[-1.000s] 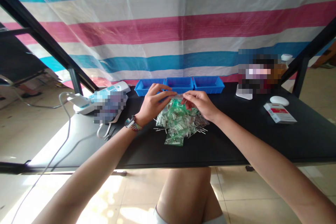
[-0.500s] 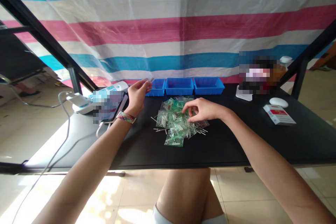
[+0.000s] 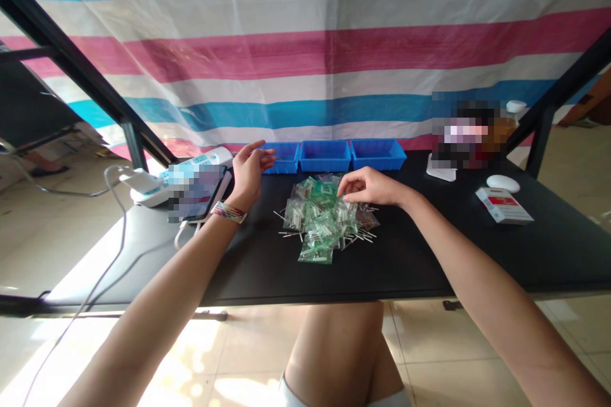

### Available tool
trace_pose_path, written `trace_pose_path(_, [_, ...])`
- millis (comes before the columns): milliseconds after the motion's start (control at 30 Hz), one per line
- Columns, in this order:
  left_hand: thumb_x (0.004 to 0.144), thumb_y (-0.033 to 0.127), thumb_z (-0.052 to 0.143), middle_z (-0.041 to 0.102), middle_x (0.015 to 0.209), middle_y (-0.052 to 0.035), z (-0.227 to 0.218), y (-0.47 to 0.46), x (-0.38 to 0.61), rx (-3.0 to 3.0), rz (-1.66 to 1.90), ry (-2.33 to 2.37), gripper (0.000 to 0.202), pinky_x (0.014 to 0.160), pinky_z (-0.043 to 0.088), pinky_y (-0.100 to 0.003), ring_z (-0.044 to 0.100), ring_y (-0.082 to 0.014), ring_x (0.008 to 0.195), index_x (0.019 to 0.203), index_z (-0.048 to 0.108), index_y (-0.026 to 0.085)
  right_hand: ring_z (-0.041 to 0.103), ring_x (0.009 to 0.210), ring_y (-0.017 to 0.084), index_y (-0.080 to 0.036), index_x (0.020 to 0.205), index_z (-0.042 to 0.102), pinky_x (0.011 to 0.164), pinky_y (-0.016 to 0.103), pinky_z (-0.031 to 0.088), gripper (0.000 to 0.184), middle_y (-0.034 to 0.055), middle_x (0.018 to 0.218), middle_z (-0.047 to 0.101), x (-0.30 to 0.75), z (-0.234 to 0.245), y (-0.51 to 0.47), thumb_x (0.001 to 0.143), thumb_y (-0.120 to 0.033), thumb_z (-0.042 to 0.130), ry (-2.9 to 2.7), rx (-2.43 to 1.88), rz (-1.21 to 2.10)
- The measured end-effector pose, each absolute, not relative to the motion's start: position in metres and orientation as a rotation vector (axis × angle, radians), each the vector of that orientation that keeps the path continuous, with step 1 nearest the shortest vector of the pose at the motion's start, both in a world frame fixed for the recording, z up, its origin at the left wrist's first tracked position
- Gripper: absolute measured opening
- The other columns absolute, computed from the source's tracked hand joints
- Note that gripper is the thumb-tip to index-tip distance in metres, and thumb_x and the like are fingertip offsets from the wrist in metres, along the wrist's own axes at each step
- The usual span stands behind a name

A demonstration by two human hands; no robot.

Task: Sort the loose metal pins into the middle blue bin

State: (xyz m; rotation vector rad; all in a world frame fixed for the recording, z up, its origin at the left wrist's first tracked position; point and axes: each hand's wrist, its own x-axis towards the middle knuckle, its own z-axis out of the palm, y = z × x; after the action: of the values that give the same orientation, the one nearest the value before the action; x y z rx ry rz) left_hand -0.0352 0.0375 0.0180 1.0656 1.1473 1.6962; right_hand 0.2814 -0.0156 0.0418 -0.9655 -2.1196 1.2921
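My left hand is raised at the left blue bin, its fingers apart and nothing seen between them. A heap of small clear and green plastic bags lies on the black table, with white pieces showing inside the bags. Thin metal sticks poke out around the heap's edges. Over the upper right of this heap, my right hand has its fingers bent and drawn in toward the thumb at the bags. What its fingertips hold, if anything, is hidden.
Two more blue bins, one central and one right, stand along the back. At left are a power strip, a phone and a cable. A white mouse, a small box and a capped bottle are at right.
The small piece pinched in my left hand is out of its fingers, which have spread at the left bin. My right hand has moved slightly away from me over the heap, its fingers drawing closer together.
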Motion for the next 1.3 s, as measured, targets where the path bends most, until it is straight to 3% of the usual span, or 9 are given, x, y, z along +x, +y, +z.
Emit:
trace_pose_path(133, [0.077, 0.023, 0.066, 0.072, 0.080, -0.0025, 0.017, 0.034, -0.029, 1.200, 1.698, 1.148, 0.024, 0.064, 0.056, -0.025, 0.070, -0.0133, 0.066, 0.100, 0.067, 0.017, 0.058, 0.060, 0.013, -0.017, 0.085, 0.073, 0.053, 0.024, 0.044, 0.020, -0.0002, 0.072, 0.068, 0.282, 0.040, -0.016, 0.074, -0.031, 0.082, -1.936, -0.990, 1.371])
trace_pose_path(233, [0.081, 0.024, 0.068, 0.072, 0.082, -0.0016, 0.021, 0.021, -0.019, 1.558, 1.670, 1.130, 0.024, 0.066, 0.056, -0.026, 0.069, -0.0147, 0.068, 0.105, 0.069, 0.019, 0.057, 0.054, 0.011, -0.019, 0.084, 0.070, 0.049, 0.024, 0.044, 0.025, -0.0022, 0.072, 0.066, 0.279, 0.039, -0.017, 0.073, -0.035, 0.085, -1.700, -0.954, 1.426])
trace_pose_path(333, [0.090, 0.024, 0.068, 0.074, 0.100, -0.0050, 0.028, 0.001, -0.006, 2.066, 1.559, 1.126, 0.028, 0.073, 0.058, -0.028, 0.070, -0.0162, 0.080, 0.118, 0.071, 0.021, 0.060, 0.053, 0.012, -0.020, 0.082, 0.067, 0.049, 0.025, 0.048, 0.030, -0.0033, 0.070, 0.065, 0.272, 0.036, -0.017, 0.071, -0.037, 0.089, -1.478, -0.914, 1.459])
trace_pose_path(467, [0.101, 0.024, 0.064, 0.069, 0.129, -0.0110, 0.030, -0.021, 0.010, 2.543, 1.324, 0.902, 0.032, 0.089, 0.060, -0.035, 0.069, -0.0229, 0.112, 0.132, 0.071, 0.025, 0.068, 0.059, 0.016, -0.020, 0.080, 0.067, 0.056, 0.029, 0.058, 0.042, -0.0016, 0.071, 0.069, 0.258, 0.030, -0.019, 0.063, -0.043, 0.097, -1.280, -0.899, 1.489])
trace_pose_path(567, [0.100, 0.029, 0.070, 0.071, 0.129, -0.0095, 0.027, -0.027, 0.016, 2.692, 1.272, 0.814, 0.025, 0.103, 0.055, -0.043, 0.067, -0.0255, 0.117, 0.125, 0.074, 0.027, 0.072, 0.062, 0.018, -0.019, 0.081, 0.067, 0.061, 0.032, 0.062, 0.047, 0.0000, 0.072, 0.071, 0.250, 0.027, -0.023, 0.061, -0.048, 0.098, -1.242, -0.870, 1.521])
trace_pose_path(733, [0.101, 0.033, 0.071, 0.074, 0.114, -0.0083, 0.027, -0.029, 0.019, 2.558, 1.398, 0.817, 0.012, 0.097, 0.057, -0.040, 0.069, -0.0229, 0.105, 0.103, 0.079, 0.024, 0.072, 0.063, 0.019, -0.020, 0.091, 0.069, 0.061, 0.033, 0.064, 0.037, 0.0011, 0.076, 0.071, 0.244, 0.025, -0.030, 0.077, -0.049, 0.087, -1.267, -0.822, 1.510])
trace_pose_path(867, [0.099, 0.040, 0.074, 0.073, 0.106, -0.0090, 0.028, -0.027, 0.021, 2.260, 1.497, 0.902, 0.022, 0.094, 0.057, -0.040, 0.070, -0.0238, 0.103, 0.091, 0.078, 0.021, 0.070, 0.068, 0.016, -0.023, 0.112, 0.074, 0.059, 0.030, 0.061, 0.026, 0.0035, 0.096, 0.071, 0.246, 0.024, -0.032, 0.089, -0.035, 0.073, -1.476, -0.846, 1.106])
trace_pose_path(1033, [0.094, 0.045, 0.078, 0.072, 0.097, -0.0077, 0.027, -0.024, 0.023, 1.978, 1.401, 0.852, 0.029, 0.080, 0.055, -0.033, 0.069, -0.0218, 0.092, 0.082, 0.077, 0.019, 0.070, 0.087, 0.017, -0.030, 0.140, 0.067, 0.078, 0.033, 0.064, 0.048, 0.0086, 0.130, 0.064, 0.248, 0.022, -0.038, 0.094, -0.016, 0.065, -1.917, -0.784, 0.299])
trace_pose_path(1300, [0.091, 0.049, 0.080, 0.071, 0.090, -0.0069, 0.029, -0.028, 0.026, 1.872, 1.286, 0.837, 0.035, 0.075, 0.050, -0.031, 0.065, -0.0191, 0.083, 0.077, 0.077, 0.018, 0.072, 0.096, 0.021, -0.028, 0.127, 0.075, 0.083, 0.036, 0.063, 0.032, 0.0098, 0.129, 0.068, 0.249, 0.018, -0.041, 0.101, -0.015, 0.062, -2.036, -0.792, -0.089])
